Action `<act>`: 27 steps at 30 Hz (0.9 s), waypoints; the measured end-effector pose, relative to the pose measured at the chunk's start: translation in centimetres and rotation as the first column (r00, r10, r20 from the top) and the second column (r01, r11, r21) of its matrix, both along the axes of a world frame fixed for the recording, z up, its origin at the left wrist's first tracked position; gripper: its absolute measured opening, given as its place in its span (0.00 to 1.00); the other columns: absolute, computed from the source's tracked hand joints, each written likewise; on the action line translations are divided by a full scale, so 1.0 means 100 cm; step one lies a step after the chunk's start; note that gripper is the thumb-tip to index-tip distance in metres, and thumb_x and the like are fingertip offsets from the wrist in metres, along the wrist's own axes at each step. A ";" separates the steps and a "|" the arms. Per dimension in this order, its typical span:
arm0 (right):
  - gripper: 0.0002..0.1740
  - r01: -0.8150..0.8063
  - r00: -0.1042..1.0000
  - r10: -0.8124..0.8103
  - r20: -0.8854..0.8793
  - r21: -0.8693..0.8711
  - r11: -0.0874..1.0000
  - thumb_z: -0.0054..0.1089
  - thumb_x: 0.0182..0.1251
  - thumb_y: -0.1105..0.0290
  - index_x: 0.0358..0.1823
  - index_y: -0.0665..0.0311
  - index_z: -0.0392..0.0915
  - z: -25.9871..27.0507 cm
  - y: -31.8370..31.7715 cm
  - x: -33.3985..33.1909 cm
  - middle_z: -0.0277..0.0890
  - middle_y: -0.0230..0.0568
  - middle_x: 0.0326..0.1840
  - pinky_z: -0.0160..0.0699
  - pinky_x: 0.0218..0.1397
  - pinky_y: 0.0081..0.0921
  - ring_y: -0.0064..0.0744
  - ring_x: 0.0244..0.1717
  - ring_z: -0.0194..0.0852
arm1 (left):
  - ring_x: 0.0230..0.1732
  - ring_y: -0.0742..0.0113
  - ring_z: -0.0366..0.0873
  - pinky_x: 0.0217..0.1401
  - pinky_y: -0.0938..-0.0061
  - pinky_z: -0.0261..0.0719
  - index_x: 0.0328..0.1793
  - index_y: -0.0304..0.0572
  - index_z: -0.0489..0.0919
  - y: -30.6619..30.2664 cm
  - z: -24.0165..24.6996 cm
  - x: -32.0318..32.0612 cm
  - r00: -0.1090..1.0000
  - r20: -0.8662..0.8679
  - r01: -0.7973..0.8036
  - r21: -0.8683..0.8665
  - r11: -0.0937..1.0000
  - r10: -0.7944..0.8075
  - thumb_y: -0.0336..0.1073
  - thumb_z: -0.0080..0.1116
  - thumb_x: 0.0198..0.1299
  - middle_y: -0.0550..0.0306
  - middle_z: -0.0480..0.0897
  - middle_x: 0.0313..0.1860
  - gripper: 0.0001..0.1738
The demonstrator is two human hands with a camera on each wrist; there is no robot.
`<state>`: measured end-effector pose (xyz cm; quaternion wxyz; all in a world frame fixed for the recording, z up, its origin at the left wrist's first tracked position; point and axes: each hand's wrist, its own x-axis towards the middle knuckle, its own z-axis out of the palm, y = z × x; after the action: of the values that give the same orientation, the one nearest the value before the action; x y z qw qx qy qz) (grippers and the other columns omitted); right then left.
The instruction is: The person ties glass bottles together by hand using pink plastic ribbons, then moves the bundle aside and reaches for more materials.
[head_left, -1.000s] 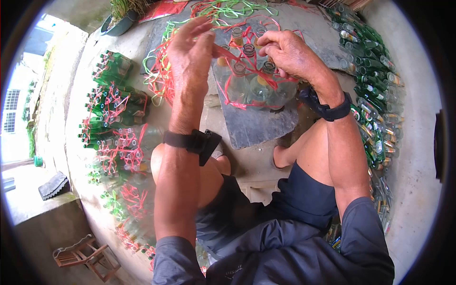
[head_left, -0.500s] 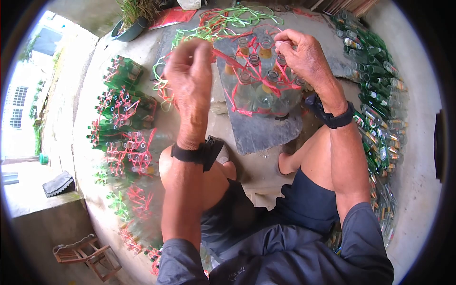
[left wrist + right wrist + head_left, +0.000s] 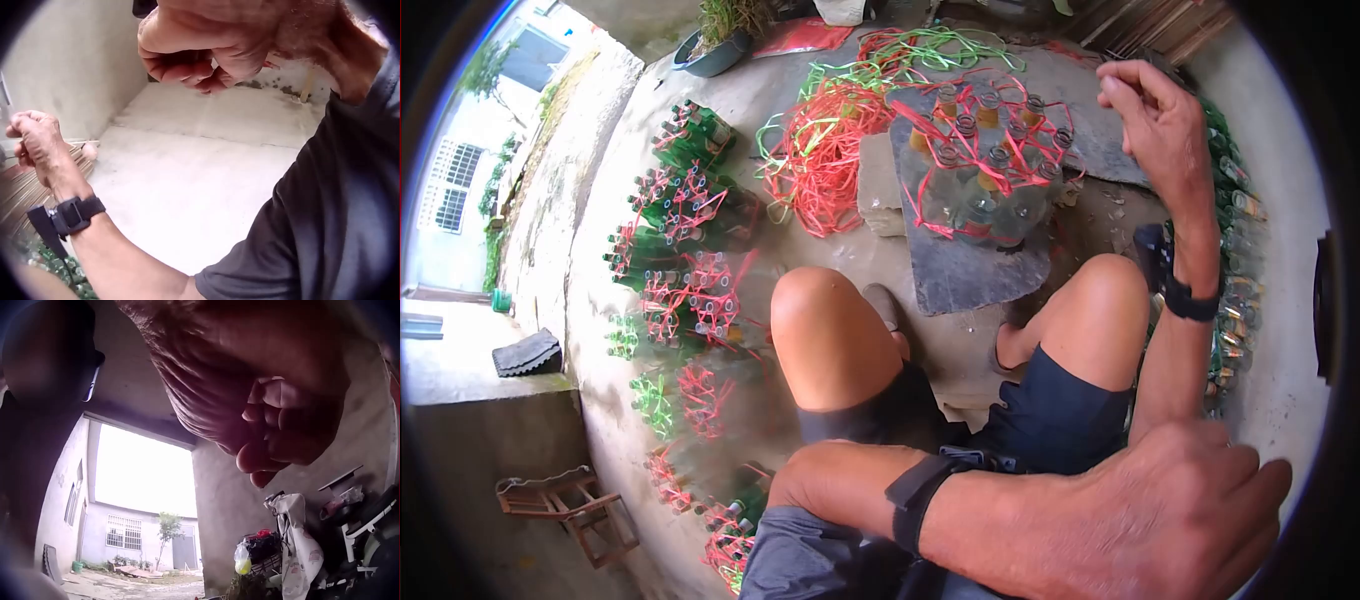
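Bottle bundle (image 3: 985, 175) upright on slate slab (image 3: 970, 275), ahead between knees. Right hand (image 3: 1155, 120) nearer, raised just right of it, grip curled closed, empty-looking. Left hand (image 3: 1190, 510) well apart by chest, grip curled, contents unclear.

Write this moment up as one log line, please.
left grip: fist near body, red string at it | right grip: raised, curled, hold unclear | bottles: tied bundle on slate
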<state>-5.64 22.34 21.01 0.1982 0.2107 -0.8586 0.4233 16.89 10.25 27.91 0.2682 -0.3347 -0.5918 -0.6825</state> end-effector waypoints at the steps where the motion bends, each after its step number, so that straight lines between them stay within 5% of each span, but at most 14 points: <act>1: 0.10 0.004 1.000 -0.004 -0.001 0.004 1.000 0.64 0.79 0.69 0.51 0.67 0.87 0.000 0.005 0.013 0.88 0.33 0.36 0.80 0.36 0.19 0.16 0.32 0.80 | 0.18 0.64 0.70 0.14 0.67 0.64 0.21 0.46 0.72 0.001 0.001 0.006 1.000 -0.017 -0.012 0.021 1.000 0.012 0.34 0.67 0.39 0.63 0.70 0.23 0.12; 6: 0.07 -0.047 0.985 0.028 0.173 0.107 0.993 0.66 0.74 0.74 0.49 0.69 0.85 -0.023 0.021 0.088 0.87 0.38 0.37 0.81 0.40 0.24 0.26 0.36 0.85 | 0.20 0.67 0.70 0.15 0.70 0.63 0.22 0.44 0.71 -0.004 -0.002 0.026 0.998 -0.049 0.028 0.013 1.000 -0.027 0.34 0.65 0.37 0.62 0.69 0.24 0.11; 12: 0.06 -0.242 0.969 0.218 0.114 0.269 0.932 0.68 0.65 0.76 0.43 0.65 0.85 -0.072 0.033 0.134 0.81 0.39 0.35 0.77 0.48 0.37 0.46 0.38 0.79 | 0.21 0.68 0.71 0.19 0.72 0.65 0.24 0.44 0.72 -0.009 -0.006 0.037 0.991 -0.121 0.053 -0.050 0.997 -0.059 0.33 0.66 0.43 0.62 0.69 0.26 0.11; 18: 0.08 -0.344 0.939 0.333 0.089 0.285 0.895 0.71 0.60 0.75 0.42 0.63 0.85 -0.080 0.038 0.134 0.82 0.37 0.36 0.72 0.56 0.39 0.42 0.43 0.80 | 0.23 0.68 0.72 0.19 0.70 0.66 0.26 0.45 0.74 -0.020 -0.019 0.048 0.976 -0.188 0.071 -0.211 0.975 -0.111 0.35 0.67 0.45 0.63 0.71 0.27 0.11; 20: 0.09 -0.400 0.917 0.377 0.132 0.284 0.872 0.70 0.60 0.76 0.43 0.65 0.85 -0.077 0.042 0.131 0.83 0.39 0.38 0.72 0.56 0.39 0.43 0.45 0.81 | 0.29 0.62 0.76 0.25 0.66 0.70 0.28 0.38 0.72 -0.034 -0.032 0.053 0.979 -0.175 0.039 -0.354 0.934 -0.108 0.36 0.60 0.48 0.55 0.71 0.31 0.10; 21: 0.10 -0.398 0.917 0.371 0.147 0.284 0.872 0.70 0.60 0.77 0.43 0.65 0.85 -0.076 0.043 0.131 0.84 0.40 0.39 0.72 0.57 0.38 0.43 0.45 0.81 | 0.27 0.69 0.79 0.21 0.72 0.70 0.43 0.32 0.85 -0.042 -0.047 0.044 0.975 -0.215 -0.031 -0.370 0.928 -0.053 0.42 0.62 0.45 0.55 0.81 0.34 0.22; 23: 0.10 -0.439 0.898 0.403 0.180 0.269 0.858 0.70 0.60 0.78 0.43 0.65 0.85 -0.077 0.041 0.129 0.84 0.40 0.39 0.73 0.57 0.38 0.43 0.46 0.81 | 0.24 0.67 0.79 0.21 0.71 0.73 0.43 0.37 0.86 -0.070 -0.068 0.037 0.987 -0.151 -0.124 -0.453 0.883 0.061 0.33 0.65 0.61 0.57 0.82 0.33 0.08; 27: 0.10 -0.371 0.929 0.357 0.101 0.263 0.891 0.70 0.60 0.78 0.44 0.67 0.84 -0.077 0.037 0.133 0.83 0.43 0.39 0.74 0.56 0.37 0.44 0.44 0.80 | 0.34 0.54 0.84 0.37 0.64 0.82 0.49 0.39 0.85 -0.126 -0.096 0.049 0.888 0.178 -0.235 -0.615 0.753 0.423 0.22 0.70 0.57 0.51 0.81 0.36 0.13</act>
<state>7.67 26.00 13.31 0.0623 0.3827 -0.8593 0.3335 21.82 -2.36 18.28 0.1758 -0.1790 -0.8546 -0.4546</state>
